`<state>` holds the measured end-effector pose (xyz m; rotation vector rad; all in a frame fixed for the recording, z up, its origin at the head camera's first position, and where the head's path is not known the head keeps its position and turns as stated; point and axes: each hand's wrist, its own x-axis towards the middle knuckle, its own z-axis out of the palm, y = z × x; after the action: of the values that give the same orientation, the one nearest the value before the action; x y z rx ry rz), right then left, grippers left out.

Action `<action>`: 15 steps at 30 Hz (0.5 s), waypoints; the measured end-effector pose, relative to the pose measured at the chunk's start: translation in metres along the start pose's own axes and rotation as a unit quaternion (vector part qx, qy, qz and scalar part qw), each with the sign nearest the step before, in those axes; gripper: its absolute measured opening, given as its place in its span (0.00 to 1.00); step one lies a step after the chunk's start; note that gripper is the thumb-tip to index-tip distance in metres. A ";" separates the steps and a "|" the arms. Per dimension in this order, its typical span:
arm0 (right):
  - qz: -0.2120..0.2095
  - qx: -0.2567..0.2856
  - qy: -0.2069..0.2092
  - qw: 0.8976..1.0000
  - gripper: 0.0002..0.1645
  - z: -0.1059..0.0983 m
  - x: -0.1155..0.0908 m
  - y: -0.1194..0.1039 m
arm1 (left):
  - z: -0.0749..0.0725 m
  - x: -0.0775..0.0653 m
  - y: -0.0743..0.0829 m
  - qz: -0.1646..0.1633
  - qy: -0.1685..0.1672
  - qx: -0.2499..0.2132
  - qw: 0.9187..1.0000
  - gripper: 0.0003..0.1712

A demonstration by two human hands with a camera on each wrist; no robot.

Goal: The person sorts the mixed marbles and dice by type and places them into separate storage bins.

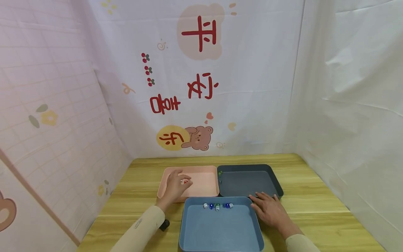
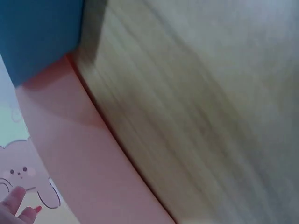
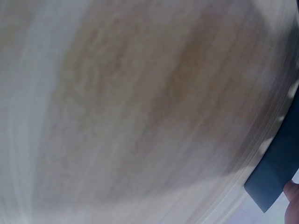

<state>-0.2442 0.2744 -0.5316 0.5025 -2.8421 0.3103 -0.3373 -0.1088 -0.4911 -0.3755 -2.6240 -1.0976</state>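
Note:
My left hand point(image 1: 176, 183) hovers over the pink tray point(image 1: 206, 171), thumb and fingers apart and nothing visibly held. Just beyond its fingertips, red and white dice point(image 1: 186, 181) lie in that tray, partly hidden by the hand. In the left wrist view, fingertips point(image 2: 16, 200) show above the pink tray's side. My right hand point(image 1: 269, 210) rests with spread fingers at the corner between the blue tray point(image 1: 221, 231) and the dark grey tray point(image 1: 248, 180). White dice point(image 1: 205, 205), blue dice point(image 1: 212, 206) and green dice point(image 1: 217, 205) stand in a row along the blue tray's far side.
A few green dice point(image 1: 220, 173) sit by the dark tray's left wall. Beside the blue tray, a small black object point(image 1: 164, 225) lies on the wooden table point(image 1: 327, 217), partly under the left sleeve. White printed cloth point(image 1: 261, 87) hangs behind and at both sides.

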 end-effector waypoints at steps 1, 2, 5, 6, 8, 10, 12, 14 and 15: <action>0.000 0.001 0.000 1.000 0.25 0.000 0.000 0.000 | 0.001 -0.001 0.001 0.008 -0.002 0.001 1.000 0.12; 0.001 0.002 0.000 1.000 0.25 0.000 0.000 0.000 | 0.001 -0.003 0.002 0.019 -0.003 0.004 1.000 0.12; 0.002 0.002 0.000 1.000 0.25 0.000 0.000 0.001 | 0.004 -0.009 0.004 0.045 -0.009 0.007 0.999 0.12; 0.002 0.003 0.001 1.000 0.25 0.000 0.000 0.001 | 0.005 -0.011 0.005 0.054 -0.012 0.007 0.998 0.12; 0.002 0.004 0.001 1.000 0.26 0.001 0.000 0.001 | 0.006 -0.015 0.006 0.067 -0.018 0.008 0.998 0.13; 0.002 0.002 0.004 1.000 0.26 0.002 0.000 0.002 | 0.009 -0.020 0.006 0.076 -0.024 0.006 0.997 0.13; 0.002 0.000 0.007 1.000 0.26 0.003 0.000 0.002 | 0.012 -0.024 0.007 0.084 -0.028 0.006 0.996 0.12; 0.003 -0.002 0.010 1.000 0.26 0.004 0.000 0.003 | 0.015 -0.028 0.007 0.092 -0.031 0.006 0.995 0.12; 0.002 -0.004 0.011 1.000 0.26 0.005 0.000 0.003 | 0.017 -0.030 0.007 0.095 -0.033 0.006 0.995 0.12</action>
<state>-0.2462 0.2759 -0.5368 0.4880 -2.8216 0.3049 -0.3098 -0.0963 -0.5081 -0.6533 -2.5848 -1.0242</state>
